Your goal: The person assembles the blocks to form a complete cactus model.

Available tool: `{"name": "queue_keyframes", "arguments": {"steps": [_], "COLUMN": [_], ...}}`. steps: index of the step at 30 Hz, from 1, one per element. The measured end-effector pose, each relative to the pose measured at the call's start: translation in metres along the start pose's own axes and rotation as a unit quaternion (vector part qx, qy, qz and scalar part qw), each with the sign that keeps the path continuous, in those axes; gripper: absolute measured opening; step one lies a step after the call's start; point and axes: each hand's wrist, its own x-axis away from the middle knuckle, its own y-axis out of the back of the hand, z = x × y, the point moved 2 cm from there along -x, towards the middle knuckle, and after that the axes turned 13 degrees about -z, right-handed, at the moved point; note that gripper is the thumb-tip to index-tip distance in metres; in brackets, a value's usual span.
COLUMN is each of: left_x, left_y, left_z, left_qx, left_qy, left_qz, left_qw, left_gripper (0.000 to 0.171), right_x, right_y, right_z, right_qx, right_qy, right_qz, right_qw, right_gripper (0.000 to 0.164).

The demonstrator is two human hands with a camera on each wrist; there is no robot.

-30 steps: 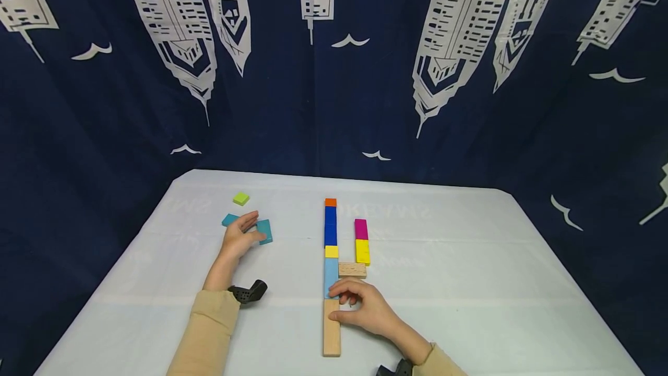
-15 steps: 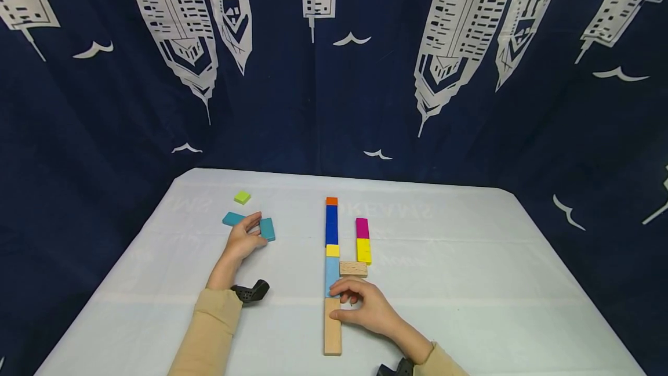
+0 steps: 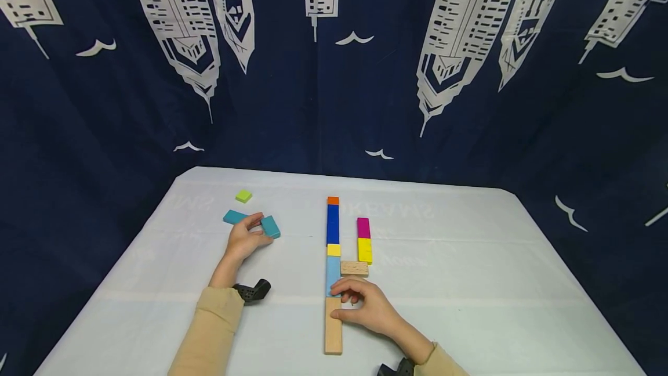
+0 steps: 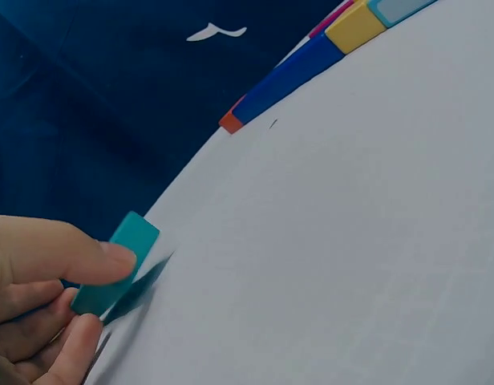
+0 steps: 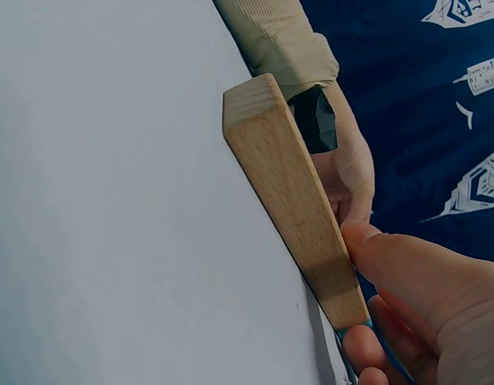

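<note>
My left hand [image 3: 244, 242] pinches a teal block [image 3: 271, 227] between thumb and fingers. In the left wrist view the teal block [image 4: 139, 233] is tilted, with a dark shape under it on the table side. Another teal block [image 3: 234, 216] lies just left of those fingers, partly covered. My right hand [image 3: 367, 307] rests at the row of blocks. Its thumb touches the long plain wooden block [image 3: 333, 335], while its fingertips touch the light blue block [image 3: 333, 271]. The right wrist view shows the thumb against the wooden block [image 5: 287, 192].
Beyond the light blue block the row continues with a yellow block [image 3: 333, 250], dark blue [image 3: 333, 224] and an orange end [image 3: 333, 201]. Right of it lie a small wooden block [image 3: 354, 268], yellow [image 3: 365, 250] and magenta [image 3: 363, 227]. A lime block [image 3: 243, 196] lies far left.
The teal block in my left hand has turned and shifted slightly right, along with the fingers. My right hand keeps its place on the row.
</note>
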Motion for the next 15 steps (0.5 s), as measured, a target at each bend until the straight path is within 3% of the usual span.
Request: {"name": "queue_keyframes", "arguments": {"steps": [15], "left_x": [0.01], "left_y": [-0.024], "left_z": [-0.018], "left_qx": [0.005], "left_qy": [-0.042], "left_qz": [-0.009], "left_qw": [0.999], "left_gripper": [0.071], "right_x": [0.0], "right_y": [-0.001], "right_z": [-0.004], "right_qx": [0.004], "right_qy": [-0.012], "right_qz": [0.004], "right_qw": [1.0], "right_gripper": [0.029]}}
